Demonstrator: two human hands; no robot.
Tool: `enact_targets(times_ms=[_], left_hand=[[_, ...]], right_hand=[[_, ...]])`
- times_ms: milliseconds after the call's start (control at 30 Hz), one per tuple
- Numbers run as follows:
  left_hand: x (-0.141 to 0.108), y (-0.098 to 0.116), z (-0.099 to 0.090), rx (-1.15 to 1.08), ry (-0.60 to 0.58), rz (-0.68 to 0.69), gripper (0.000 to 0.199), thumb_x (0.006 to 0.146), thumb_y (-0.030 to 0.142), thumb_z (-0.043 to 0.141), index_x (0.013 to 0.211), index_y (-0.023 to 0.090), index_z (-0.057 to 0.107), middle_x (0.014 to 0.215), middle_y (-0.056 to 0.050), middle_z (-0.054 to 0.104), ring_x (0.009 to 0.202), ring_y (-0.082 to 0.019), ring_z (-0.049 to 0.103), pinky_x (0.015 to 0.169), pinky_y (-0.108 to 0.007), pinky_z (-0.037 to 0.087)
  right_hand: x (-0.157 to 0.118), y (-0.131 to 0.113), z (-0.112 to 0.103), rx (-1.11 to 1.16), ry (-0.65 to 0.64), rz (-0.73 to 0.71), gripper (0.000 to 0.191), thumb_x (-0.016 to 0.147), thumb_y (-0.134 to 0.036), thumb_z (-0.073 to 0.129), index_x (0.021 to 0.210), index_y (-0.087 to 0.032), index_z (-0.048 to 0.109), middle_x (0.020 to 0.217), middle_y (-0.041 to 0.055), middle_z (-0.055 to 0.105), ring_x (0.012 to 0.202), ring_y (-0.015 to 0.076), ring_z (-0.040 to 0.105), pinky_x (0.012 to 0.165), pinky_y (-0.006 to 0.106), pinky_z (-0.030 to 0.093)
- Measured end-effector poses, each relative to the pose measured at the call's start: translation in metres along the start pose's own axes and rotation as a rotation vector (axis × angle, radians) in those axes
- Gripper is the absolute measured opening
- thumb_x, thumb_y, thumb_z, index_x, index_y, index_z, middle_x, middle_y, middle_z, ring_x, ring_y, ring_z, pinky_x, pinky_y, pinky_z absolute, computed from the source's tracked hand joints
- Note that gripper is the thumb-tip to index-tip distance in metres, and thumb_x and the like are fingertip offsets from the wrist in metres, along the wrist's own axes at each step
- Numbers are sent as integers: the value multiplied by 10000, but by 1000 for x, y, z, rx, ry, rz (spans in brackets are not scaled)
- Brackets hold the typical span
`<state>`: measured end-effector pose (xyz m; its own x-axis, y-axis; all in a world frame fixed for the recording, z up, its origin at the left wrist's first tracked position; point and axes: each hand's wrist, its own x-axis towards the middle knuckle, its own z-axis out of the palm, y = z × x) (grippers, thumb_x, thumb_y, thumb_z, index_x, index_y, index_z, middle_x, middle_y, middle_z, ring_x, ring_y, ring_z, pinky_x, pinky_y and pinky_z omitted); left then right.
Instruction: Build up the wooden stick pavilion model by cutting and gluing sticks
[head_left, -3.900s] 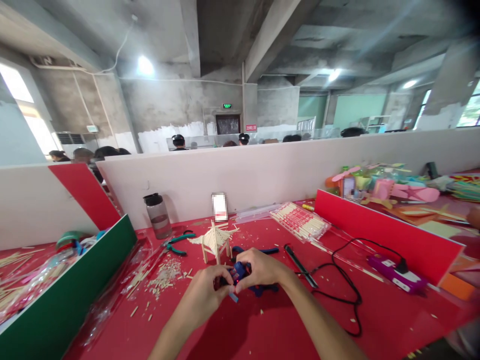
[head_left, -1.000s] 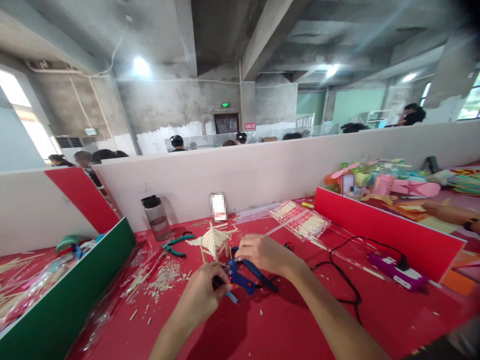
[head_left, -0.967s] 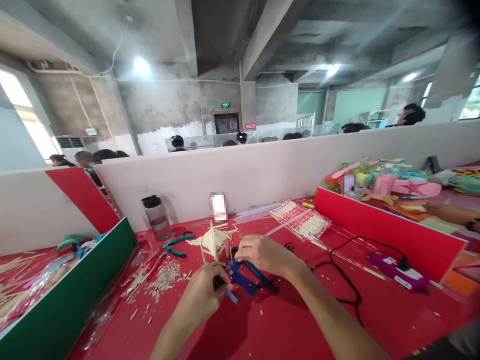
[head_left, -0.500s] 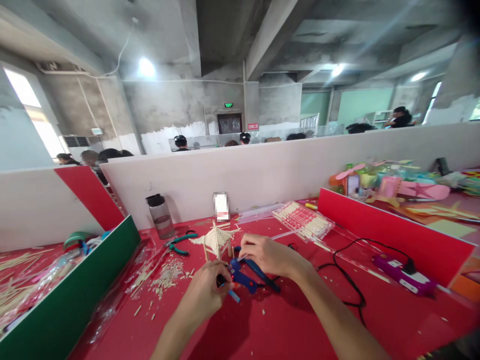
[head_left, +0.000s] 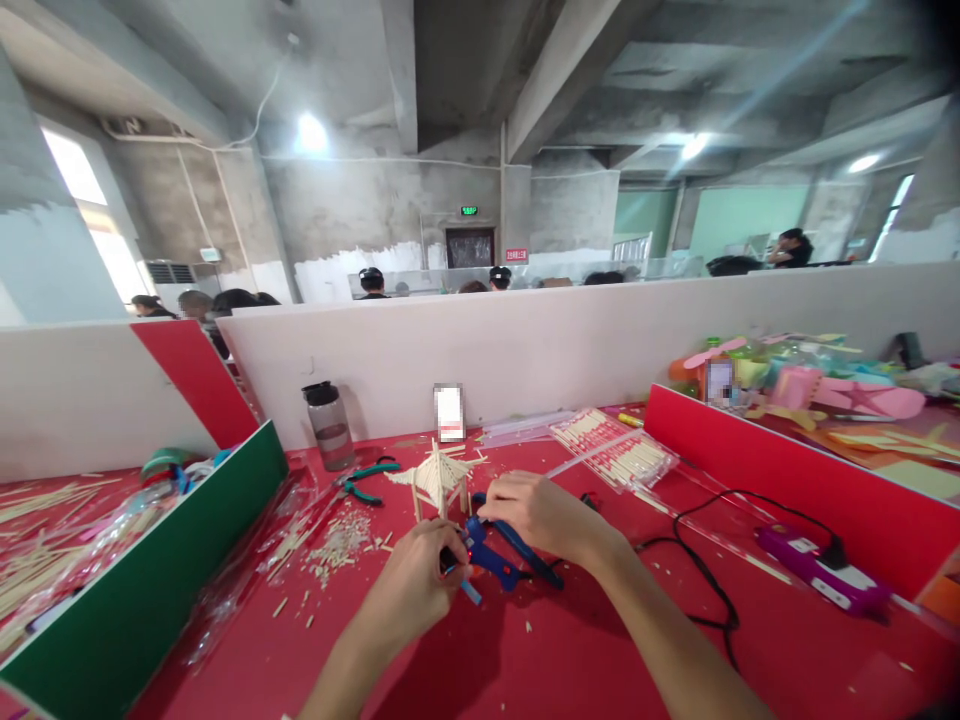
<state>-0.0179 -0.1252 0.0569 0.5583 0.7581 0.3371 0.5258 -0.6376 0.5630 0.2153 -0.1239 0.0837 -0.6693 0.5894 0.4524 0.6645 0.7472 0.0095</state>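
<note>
My left hand (head_left: 431, 572) is closed round a small dark thing that I cannot make out, beside a blue glue gun (head_left: 491, 562) with a small red light. My right hand (head_left: 525, 508) has its fingers pinched together on a clear glue stick (head_left: 589, 455), which sticks out behind the hand toward the upper right. Blue-handled pliers (head_left: 529, 555) lie under and beside the right hand. Just beyond my hands stands a small pavilion of wooden sticks (head_left: 436, 477) with a pointed roof.
Teal-handled pliers (head_left: 364, 483), a bottle (head_left: 328, 430) and stick scraps (head_left: 337, 548) are at left. Bundled sticks (head_left: 615, 448), a black cable and a purple power strip (head_left: 821, 570) lie right. Green (head_left: 150, 590) and red dividers (head_left: 795, 470) flank the space.
The view has shifted slightly, so everything sits a little farther right. The clear stick behind my right hand now slants up more steeply. Both hands stay near the glue gun.
</note>
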Motion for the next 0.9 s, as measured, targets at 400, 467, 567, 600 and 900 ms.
enact_targets(times_ms=[400, 467, 567, 600, 900], left_hand=[[-1, 4, 0, 22, 14, -14, 95, 786, 111, 632, 784, 202, 660, 890, -58, 701, 863, -214, 622, 717, -267, 424], [-1, 5, -1, 25, 10, -26, 96, 777, 109, 635, 775, 202, 662, 888, -60, 701, 854, -214, 623, 703, -266, 421], [0, 4, -1, 29, 8, -28, 104, 778, 99, 628, 773, 198, 661, 880, -59, 699, 845, -210, 620, 694, -264, 415], [0, 3, -1, 29, 12, -25, 107, 780, 97, 627, 773, 198, 660, 875, -58, 698, 842, -209, 617, 694, -264, 414], [-1, 1, -3, 48, -10, -26, 83, 795, 108, 628, 786, 189, 645, 891, -61, 687, 879, -215, 611, 752, -274, 418]], right_hand=[[2, -3, 0, 46, 4, 16, 172, 996, -160, 506, 1027, -188, 673, 938, 49, 719, 893, 183, 630, 872, 319, 440], [3, -5, -1, 39, -9, 23, 172, 990, -147, 511, 1025, -189, 674, 944, 50, 717, 896, 183, 627, 875, 318, 440], [3, -5, 1, 49, -13, 30, 182, 981, -127, 518, 1025, -195, 681, 958, 45, 716, 899, 176, 619, 879, 314, 441], [3, -4, 2, 55, -9, 32, 180, 982, -134, 519, 1026, -196, 683, 966, 45, 716, 902, 175, 618, 882, 315, 442], [0, -12, -10, 259, 100, 44, 168, 978, -295, 563, 996, -188, 691, 1022, 64, 706, 969, 191, 605, 915, 327, 425]])
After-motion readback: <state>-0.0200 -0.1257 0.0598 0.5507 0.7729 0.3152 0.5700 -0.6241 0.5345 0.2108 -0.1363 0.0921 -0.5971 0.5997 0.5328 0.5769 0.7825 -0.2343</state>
